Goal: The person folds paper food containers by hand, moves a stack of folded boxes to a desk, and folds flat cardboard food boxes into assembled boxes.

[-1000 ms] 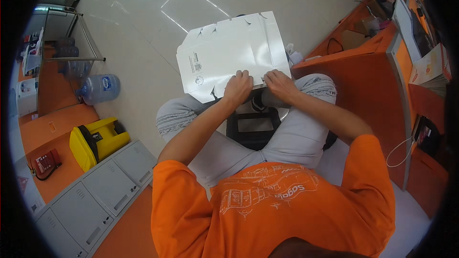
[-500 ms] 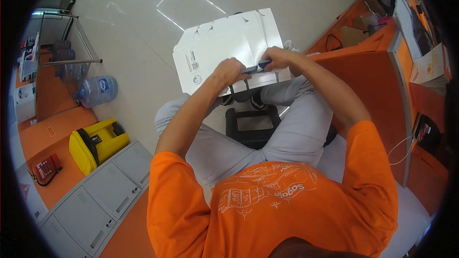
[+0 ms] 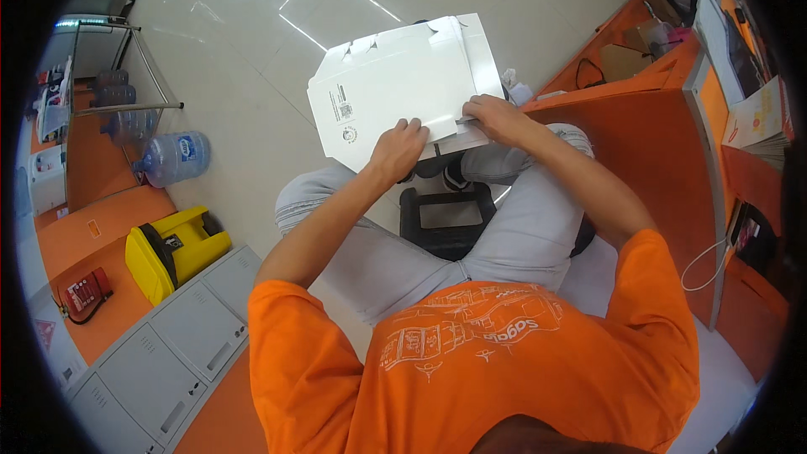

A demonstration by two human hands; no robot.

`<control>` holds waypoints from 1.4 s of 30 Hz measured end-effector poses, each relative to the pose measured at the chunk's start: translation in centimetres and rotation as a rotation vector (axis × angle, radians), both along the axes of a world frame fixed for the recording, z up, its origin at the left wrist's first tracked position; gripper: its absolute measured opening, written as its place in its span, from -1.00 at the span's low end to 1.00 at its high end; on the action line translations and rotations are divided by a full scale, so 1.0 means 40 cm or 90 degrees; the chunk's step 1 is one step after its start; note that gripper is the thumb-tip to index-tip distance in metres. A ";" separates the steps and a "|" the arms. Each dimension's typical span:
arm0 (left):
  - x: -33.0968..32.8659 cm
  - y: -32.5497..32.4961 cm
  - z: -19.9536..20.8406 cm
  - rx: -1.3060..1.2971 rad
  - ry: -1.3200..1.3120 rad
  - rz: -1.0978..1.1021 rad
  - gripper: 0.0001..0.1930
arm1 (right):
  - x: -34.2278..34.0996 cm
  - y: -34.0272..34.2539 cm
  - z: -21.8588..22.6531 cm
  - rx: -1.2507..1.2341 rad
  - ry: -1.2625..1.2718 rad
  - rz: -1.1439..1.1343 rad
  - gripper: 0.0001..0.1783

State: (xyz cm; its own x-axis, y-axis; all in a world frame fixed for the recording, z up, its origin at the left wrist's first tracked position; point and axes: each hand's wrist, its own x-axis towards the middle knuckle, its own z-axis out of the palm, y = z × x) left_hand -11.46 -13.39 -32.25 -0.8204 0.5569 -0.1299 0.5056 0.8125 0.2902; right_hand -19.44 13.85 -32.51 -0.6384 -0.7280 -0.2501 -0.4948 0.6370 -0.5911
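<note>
A flat white cardboard box blank [image 3: 395, 76] with slots and small dark printing rests in front of my knees. My left hand [image 3: 399, 149] is closed on its near edge, fingertips lying over the top face and the thumb out of sight. To the right, my right hand [image 3: 496, 120] is closed at a folded flap near the right end of the same edge. A small dark strip shows beside its fingertips, too little to name. Whatever holds the cardboard up from below is mostly hidden.
A black frame-like base [image 3: 447, 217] stands between my legs. An orange desk [image 3: 622, 139] with clutter is close on the right. On the left are a large water bottle [image 3: 176, 157], a yellow bin [image 3: 172, 254], grey lockers [image 3: 197, 328] and a metal rack [image 3: 151, 76].
My hands have moved apart, the left one leftward along the near edge and the right one slightly right. The near flaps between them lie differently, and the bluish-dark piece there is mostly hidden.
</note>
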 end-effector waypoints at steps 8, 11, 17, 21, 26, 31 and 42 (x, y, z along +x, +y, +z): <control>-0.137 -0.056 0.462 -0.044 0.077 0.056 -0.85 | -0.065 -0.027 0.380 -0.264 0.141 -0.092 -0.80; -0.188 -0.072 0.697 -0.043 0.110 0.055 -0.88 | -0.103 -0.037 0.587 -0.245 0.151 -0.057 -0.79; -0.189 -0.057 0.719 -0.025 0.014 0.027 -0.85 | -0.104 -0.017 0.636 -0.200 0.097 -0.024 -0.80; -0.172 -0.019 0.557 -0.040 0.052 0.009 -0.81 | -0.082 0.010 0.459 -0.224 0.071 -0.075 -0.78; -0.197 0.012 0.569 -0.083 0.020 0.016 -0.72 | -0.079 0.002 0.468 -0.175 0.156 -0.041 -0.76; -0.202 0.013 0.535 -0.038 0.007 -0.014 -0.61 | -0.081 -0.006 0.503 -0.094 0.082 -0.051 -0.77; -0.140 0.011 0.502 -0.023 -0.119 -0.107 -0.67 | 0.021 -0.003 0.492 -0.021 0.174 0.120 -0.88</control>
State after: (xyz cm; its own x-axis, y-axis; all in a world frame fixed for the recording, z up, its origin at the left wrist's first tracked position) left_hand -17.05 -12.97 -12.17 -0.6763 0.6761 -0.2925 0.5750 0.7327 0.3640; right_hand -18.58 13.72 -12.83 -0.5320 -0.8444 -0.0630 -0.7452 0.5022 -0.4387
